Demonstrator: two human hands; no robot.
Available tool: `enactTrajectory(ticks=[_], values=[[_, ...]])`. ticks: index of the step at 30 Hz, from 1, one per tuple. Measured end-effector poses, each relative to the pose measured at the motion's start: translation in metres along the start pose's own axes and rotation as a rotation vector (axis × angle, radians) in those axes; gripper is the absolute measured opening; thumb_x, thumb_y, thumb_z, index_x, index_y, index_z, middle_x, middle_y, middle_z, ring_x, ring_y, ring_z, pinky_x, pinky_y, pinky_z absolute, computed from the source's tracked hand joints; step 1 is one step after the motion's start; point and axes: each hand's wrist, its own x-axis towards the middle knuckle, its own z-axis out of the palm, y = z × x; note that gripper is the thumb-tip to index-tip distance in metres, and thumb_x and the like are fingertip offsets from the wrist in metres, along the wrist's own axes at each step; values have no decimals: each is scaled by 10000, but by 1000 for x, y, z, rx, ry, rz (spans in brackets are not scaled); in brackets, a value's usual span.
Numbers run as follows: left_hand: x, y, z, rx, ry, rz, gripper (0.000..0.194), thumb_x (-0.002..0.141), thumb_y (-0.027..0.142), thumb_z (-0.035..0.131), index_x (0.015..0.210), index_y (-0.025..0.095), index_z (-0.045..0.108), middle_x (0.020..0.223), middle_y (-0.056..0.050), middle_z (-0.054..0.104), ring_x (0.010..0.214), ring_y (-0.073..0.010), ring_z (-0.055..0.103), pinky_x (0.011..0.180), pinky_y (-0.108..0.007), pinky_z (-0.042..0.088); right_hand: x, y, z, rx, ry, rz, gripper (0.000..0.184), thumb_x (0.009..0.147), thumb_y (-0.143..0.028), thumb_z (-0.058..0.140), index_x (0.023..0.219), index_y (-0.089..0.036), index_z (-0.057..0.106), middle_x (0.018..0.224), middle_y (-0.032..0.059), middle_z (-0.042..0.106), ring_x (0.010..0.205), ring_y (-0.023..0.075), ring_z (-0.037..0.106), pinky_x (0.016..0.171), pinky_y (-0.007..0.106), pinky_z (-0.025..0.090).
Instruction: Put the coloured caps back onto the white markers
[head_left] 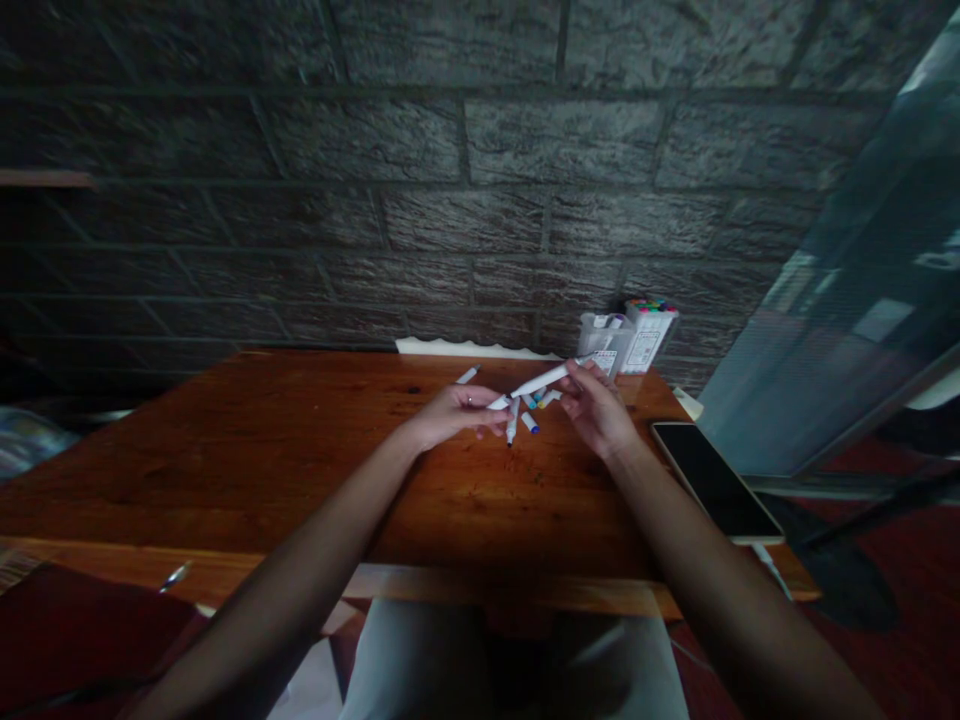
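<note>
My right hand pinches the rear of a white marker, which slants down to the left over the table. A white marker cap sits between the fingers of my left hand, close to the marker's dark tip; whether they touch I cannot tell. Below and behind them lie several loose pieces on the wood: a white one with a dark end, a blue-ended cap and a yellow-ended one. Farther back, another white marker lies partly behind my left hand.
A wooden table stands against a grey brick wall. At its back right are a clear plastic case with few markers and a fuller marker case. A phone with a cable lies at the right edge. A white wavy strip runs along the back.
</note>
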Motion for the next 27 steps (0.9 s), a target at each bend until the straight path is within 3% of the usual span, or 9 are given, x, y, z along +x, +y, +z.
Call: enactTrajectory(ticks=[6,13,18,23,27], values=[[2,-3,1,85,22,43,286,755,349,711,956,145,703,831,-54,715,662,-118,626,533,-208,436,-1,3,0,-126,-43,-22,316,571,-263,844,722,-221,570,695,-73,652,613,76,604,456,174,381],[6,-13,2,177,175,137,342,751,376,707,1010,152,706,809,-27,712,605,-102,578,592,-244,474,-5,11,0,-422,-155,-172,321,647,-355,800,819,-219,565,661,-56,662,555,87,571,428,188,324],[6,-13,4,240,200,175,330,778,398,676,995,152,709,817,-29,710,614,-107,581,598,-238,477,-3,12,-1,-460,-102,-180,354,627,-408,801,772,-210,546,630,-50,643,533,95,562,416,195,313],[7,-16,3,191,266,213,406,765,395,691,1075,136,643,849,-50,709,580,-96,579,596,-235,491,-4,13,-1,-472,-103,-159,394,610,-419,805,858,-229,565,636,-53,657,493,85,545,399,184,301],[7,-16,3,170,192,205,360,785,411,666,1019,141,624,832,-45,695,594,-98,584,604,-238,498,-4,13,-2,-465,-102,-116,404,606,-433,803,859,-226,565,637,-45,670,461,72,525,398,179,306]])
